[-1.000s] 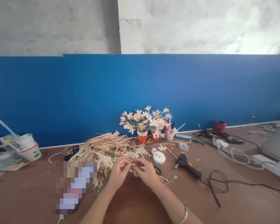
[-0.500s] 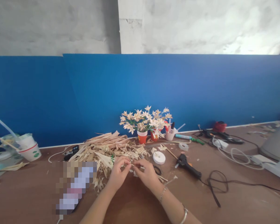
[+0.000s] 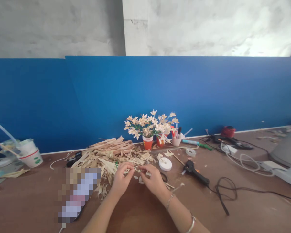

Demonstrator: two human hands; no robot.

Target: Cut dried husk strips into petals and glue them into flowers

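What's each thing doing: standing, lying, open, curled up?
Bare left hand: fingers curled, grip unclear
Bare right hand: same
Pale star-shaped flowers: open
Red-and-white paper cup: upright
Black glue gun: lying down
Round white roll: lying flat
Thin black cable: looped
Pale dry leaf strips: heaped

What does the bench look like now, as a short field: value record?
left hand: thumb and fingertips close together; any held piece too small to tell
right hand: fingertips beside the left's; grip unclear
dried strips: loose pile beyond left hand
pale flowers: in red cups
black glue gun: lying right of right hand
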